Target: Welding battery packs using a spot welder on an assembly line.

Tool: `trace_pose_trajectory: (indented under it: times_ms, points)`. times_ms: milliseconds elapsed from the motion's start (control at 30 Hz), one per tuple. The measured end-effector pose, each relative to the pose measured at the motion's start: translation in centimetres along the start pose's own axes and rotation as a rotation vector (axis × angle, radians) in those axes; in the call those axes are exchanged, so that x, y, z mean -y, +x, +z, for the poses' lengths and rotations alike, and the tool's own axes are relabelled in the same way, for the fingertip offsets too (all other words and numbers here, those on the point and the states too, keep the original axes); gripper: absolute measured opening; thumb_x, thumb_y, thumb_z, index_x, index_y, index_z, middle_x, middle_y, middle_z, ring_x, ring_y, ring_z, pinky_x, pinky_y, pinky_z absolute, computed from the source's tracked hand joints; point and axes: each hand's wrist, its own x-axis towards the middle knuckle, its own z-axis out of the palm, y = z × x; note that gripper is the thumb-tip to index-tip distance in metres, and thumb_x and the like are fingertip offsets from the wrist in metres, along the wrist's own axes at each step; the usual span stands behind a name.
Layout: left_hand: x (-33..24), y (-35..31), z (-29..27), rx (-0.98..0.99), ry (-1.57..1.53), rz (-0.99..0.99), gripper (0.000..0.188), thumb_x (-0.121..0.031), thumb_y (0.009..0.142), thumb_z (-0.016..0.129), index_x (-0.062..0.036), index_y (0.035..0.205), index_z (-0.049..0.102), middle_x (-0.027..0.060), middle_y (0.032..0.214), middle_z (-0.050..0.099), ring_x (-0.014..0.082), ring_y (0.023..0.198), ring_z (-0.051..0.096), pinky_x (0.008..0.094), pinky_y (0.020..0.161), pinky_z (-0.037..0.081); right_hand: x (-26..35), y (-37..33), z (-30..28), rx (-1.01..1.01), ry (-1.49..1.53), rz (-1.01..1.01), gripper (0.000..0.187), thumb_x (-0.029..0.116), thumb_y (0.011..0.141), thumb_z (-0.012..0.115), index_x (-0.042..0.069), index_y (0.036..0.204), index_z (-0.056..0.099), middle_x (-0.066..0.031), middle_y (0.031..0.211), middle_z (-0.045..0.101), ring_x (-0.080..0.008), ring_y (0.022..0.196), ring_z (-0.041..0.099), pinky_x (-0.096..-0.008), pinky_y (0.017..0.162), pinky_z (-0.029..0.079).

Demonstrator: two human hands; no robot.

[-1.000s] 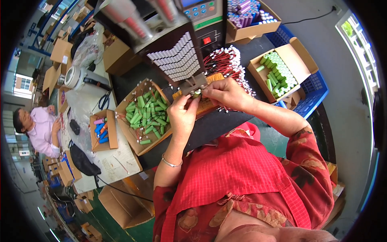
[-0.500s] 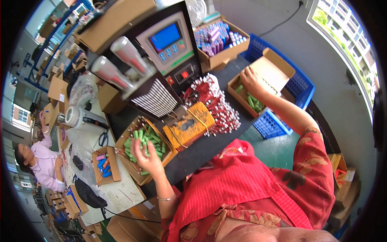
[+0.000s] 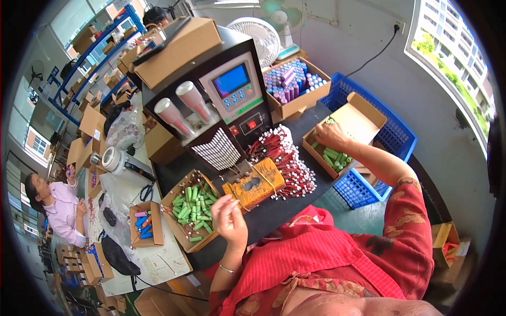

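Observation:
My right hand (image 3: 332, 136) reaches far right into an open cardboard box of loose green cylindrical cells (image 3: 333, 156) and is closed around a few of the green cells (image 3: 329, 121), whose tips show above the fingers. My left hand (image 3: 227, 216) hovers with loosely curled fingers and nothing visible in it. It sits between a cardboard box of green cells with wire leads (image 3: 192, 208) and an orange-brown wooden block (image 3: 256, 183). The block lies on the black bench in front of a black welding machine (image 3: 232, 87).
A pile of red wires (image 3: 284, 158) lies right of the block. A box of purple and blue cells (image 3: 292, 81) stands behind, blue crates (image 3: 392, 134) to the right, a fan (image 3: 263, 31) at the back. A small box of coloured cells (image 3: 145, 224) and a seated person in pink (image 3: 55, 203) are to the left.
Both hands left the machine's tip, where they held a cell together. The left swung over the left box and back toward the block. The right reached into the right box and closed on cells.

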Motion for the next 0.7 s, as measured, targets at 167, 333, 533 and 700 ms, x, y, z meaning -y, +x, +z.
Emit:
trace_pose_trajectory:
  times_ms: [167,333,533,700]
  points:
    - [-2.7,0.7,6.0,0.566,-0.408,-0.106,0.014,0.006,0.074,0.059,-0.0012,0.086,0.062,0.0099,0.087,0.062,0.0218,0.081,0.061,0.028,0.07,0.048,-1.7,0.9,-2.6,-0.078,0.525,0.379,0.033,0.034,0.08,0.059,0.002,0.089,0.058,-0.0193,0.072,0.062,-0.0296,0.064,0.062,-0.0385,0.057,0.049]
    - [-2.1,2.1,16.9,0.678,-0.826,-0.735,0.05,-0.009,0.079,0.065,0.0039,0.122,0.041,0.0103,0.116,0.05,0.0147,0.107,0.048,0.0265,0.092,0.038,-0.4,2.1,-7.4,0.281,0.74,0.277,0.038,0.039,0.082,0.057,0.001,0.084,0.058,-0.0092,0.069,0.06,-0.0146,0.063,0.056,-0.031,0.058,0.045]
    - [-3.0,4.8,22.7,1.144,-1.142,-1.143,0.033,0.001,0.073,0.067,-0.0093,0.102,0.055,0.0024,0.099,0.057,0.0141,0.089,0.059,0.0275,0.075,0.052,0.8,1.8,-9.9,0.319,0.666,-0.187,0.032,0.035,0.081,0.059,0.003,0.08,0.059,-0.0131,0.062,0.059,-0.0265,0.056,0.06,-0.0342,0.053,0.046]
    - [-3.6,2.0,24.6,0.767,-1.048,-1.316,0.023,0.002,0.074,0.061,-0.0097,0.093,0.056,0.0028,0.089,0.059,0.0149,0.081,0.059,0.0296,0.07,0.054,0.4,1.1,-6.9,0.047,0.668,-0.106,0.034,0.039,0.084,0.056,0.005,0.082,0.06,-0.0138,0.064,0.06,-0.0293,0.059,0.06,-0.0371,0.055,0.047]
